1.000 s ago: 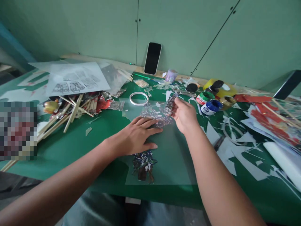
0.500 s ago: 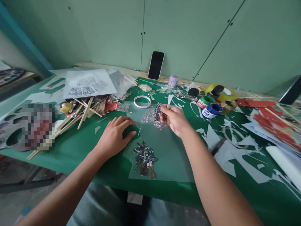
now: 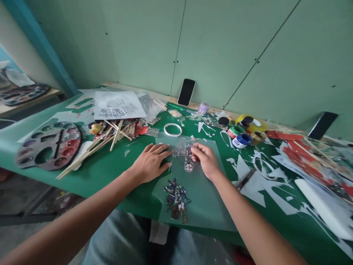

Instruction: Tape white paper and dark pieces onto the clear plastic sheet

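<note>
My right hand pinches a patterned, dark-and-white cut-out piece between thumb and fingers, just above a translucent sheet. Open and palm down, my left hand rests at the sheet's left edge with its fingers stretched out. Between the hands, other pale patterned pieces lie on the sheet, partly behind my left fingertips. Nearer to me is a cluster of dark blue, white and brown patterned cut-outs, overlapping one another. A white ring, perhaps a tape roll, lies beyond the hands.
Wooden sticks and a paint palette are on the left, below a printed sheet. A phone leans on the wall. Paint jars, a craft knife and paper scraps lie to the right.
My right hand has lowered the patterned piece and turned it so more of its face shows. The left hand stays flat beside the sheet. The whole view has shifted.
</note>
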